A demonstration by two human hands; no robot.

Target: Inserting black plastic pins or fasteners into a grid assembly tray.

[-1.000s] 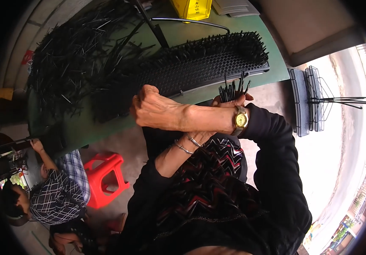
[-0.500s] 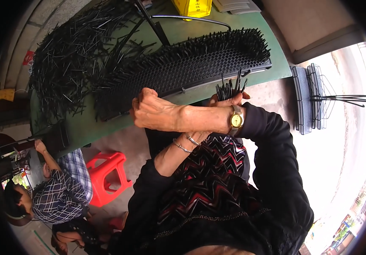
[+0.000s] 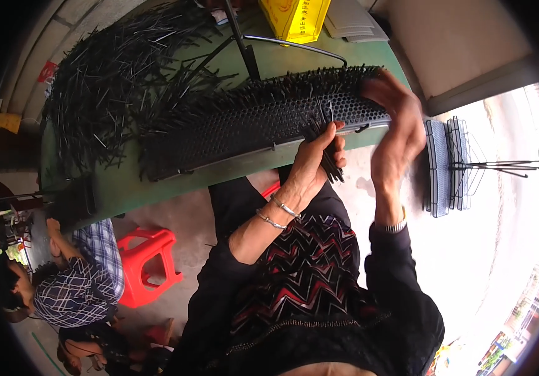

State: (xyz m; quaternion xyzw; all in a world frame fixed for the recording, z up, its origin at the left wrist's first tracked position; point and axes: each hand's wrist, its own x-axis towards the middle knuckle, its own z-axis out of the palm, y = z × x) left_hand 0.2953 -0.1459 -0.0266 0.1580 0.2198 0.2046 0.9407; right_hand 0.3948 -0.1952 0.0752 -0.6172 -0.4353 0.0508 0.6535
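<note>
A bundle of thin black sticks (image 3: pixel 333 167) is gripped in my left hand (image 3: pixel 310 160), which is closed round it just off the near edge of a long black perforated rack (image 3: pixel 232 128). The rack has a honeycomb of holes, and many black sticks (image 3: pixel 282 84) stand upright along its far rows. Over the rack's right end is my right hand (image 3: pixel 400 122), smeared by motion. Its fingers reach toward the standing sticks, and whether they hold anything does not show.
A big heap of loose black sticks (image 3: pixel 103 81) covers the left of the green table (image 3: pixel 379 56). A metal frame (image 3: pixel 244 53) rises behind the rack, beside a yellow box (image 3: pixel 301 22). Wire racks (image 3: pixel 448 166) stand at right. A red stool (image 3: pixel 150 266) and seated people are at left.
My right arm, crossed over the left one before, has swung right to the rack's far right end. My left hand has come into full view, its sticks now pointing across the rack's edge.
</note>
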